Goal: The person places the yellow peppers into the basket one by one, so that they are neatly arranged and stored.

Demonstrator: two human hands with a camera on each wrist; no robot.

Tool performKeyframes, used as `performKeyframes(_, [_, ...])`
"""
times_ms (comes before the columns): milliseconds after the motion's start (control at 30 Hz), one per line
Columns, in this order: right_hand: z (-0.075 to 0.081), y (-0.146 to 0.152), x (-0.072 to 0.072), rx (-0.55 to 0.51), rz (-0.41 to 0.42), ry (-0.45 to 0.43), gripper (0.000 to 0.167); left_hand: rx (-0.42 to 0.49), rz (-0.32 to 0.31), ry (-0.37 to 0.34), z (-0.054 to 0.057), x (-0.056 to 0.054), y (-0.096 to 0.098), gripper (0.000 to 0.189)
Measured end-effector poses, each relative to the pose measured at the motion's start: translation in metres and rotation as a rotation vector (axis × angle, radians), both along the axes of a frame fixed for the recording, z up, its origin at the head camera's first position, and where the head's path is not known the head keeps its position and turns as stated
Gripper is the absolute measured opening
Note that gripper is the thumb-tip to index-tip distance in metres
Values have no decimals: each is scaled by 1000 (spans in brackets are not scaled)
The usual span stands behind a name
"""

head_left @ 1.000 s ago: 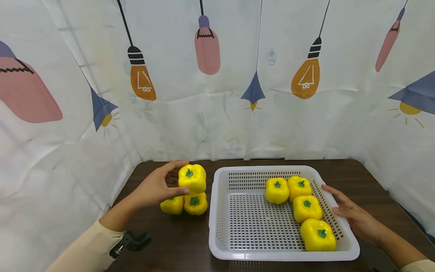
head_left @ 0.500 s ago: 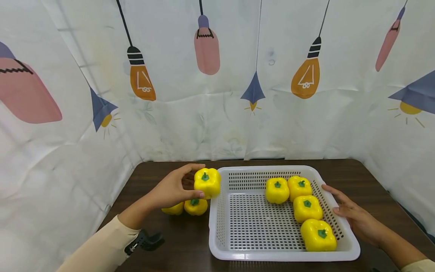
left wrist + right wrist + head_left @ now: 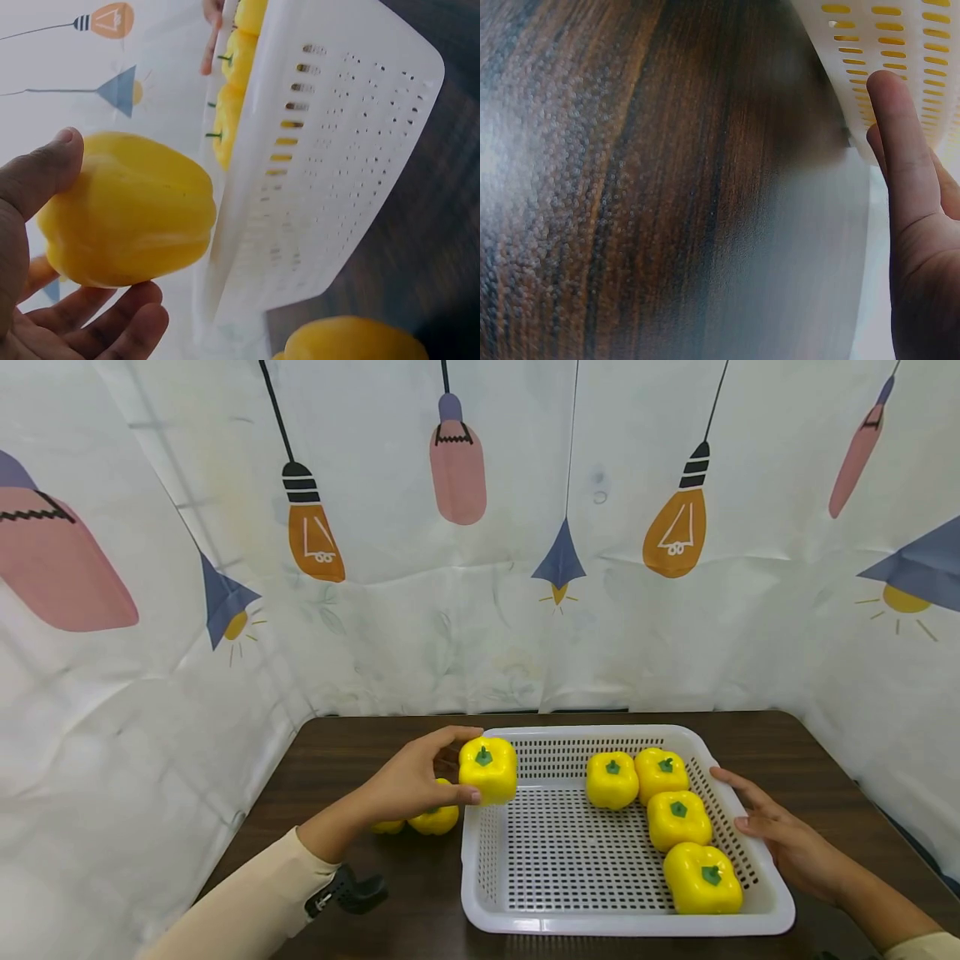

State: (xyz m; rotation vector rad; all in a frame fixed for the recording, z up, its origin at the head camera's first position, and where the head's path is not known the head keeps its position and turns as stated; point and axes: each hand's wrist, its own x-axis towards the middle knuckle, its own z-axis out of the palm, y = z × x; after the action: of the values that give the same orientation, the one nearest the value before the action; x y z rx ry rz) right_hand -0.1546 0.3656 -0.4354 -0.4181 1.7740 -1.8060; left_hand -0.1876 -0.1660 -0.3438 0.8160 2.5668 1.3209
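In the head view my left hand point(image 3: 412, 782) pinches a yellow bell pepper point(image 3: 488, 770) between thumb and fingers. The pepper is held up over the left rim of a white perforated basket point(image 3: 483, 877), and its green stem faces me. The left wrist view shows this pepper point(image 3: 131, 214) beside the basket's outer wall point(image 3: 330, 135). Several yellow peppers point(image 3: 678, 821) sit along the basket's right side. My right hand point(image 3: 787, 839) touches the basket's right side with fairly straight fingers, also seen against the slotted wall in the right wrist view.
Behind my left hand, more yellow peppers point(image 3: 435, 820) lie on the dark wooden table point(image 3: 405, 902), partly hidden. A white cloth point(image 3: 465, 635) printed with hanging lamps stands behind the table and at its sides.
My left hand has carried the pepper rightward, from above the peppers on the table to over the basket's left rim. The right hand and basket have stayed put.
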Motion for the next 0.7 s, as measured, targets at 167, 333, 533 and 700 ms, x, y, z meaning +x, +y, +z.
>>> performKeyframes(167, [-1, 0, 1, -7, 4, 2, 62, -1, -18, 20, -5, -2, 13, 81])
performKeyframes(333, [-1, 0, 1, -15, 14, 8, 62, -9, -6, 26, -7, -3, 25, 83])
performKeyframes(533, [-1, 1, 2, -2, 5, 11, 63, -23, -16, 34, -7, -5, 38, 83])
performKeyframes(700, [0, 0, 1, 1, 2, 12, 63, -35, -22, 28, -6, -6, 48, 84])
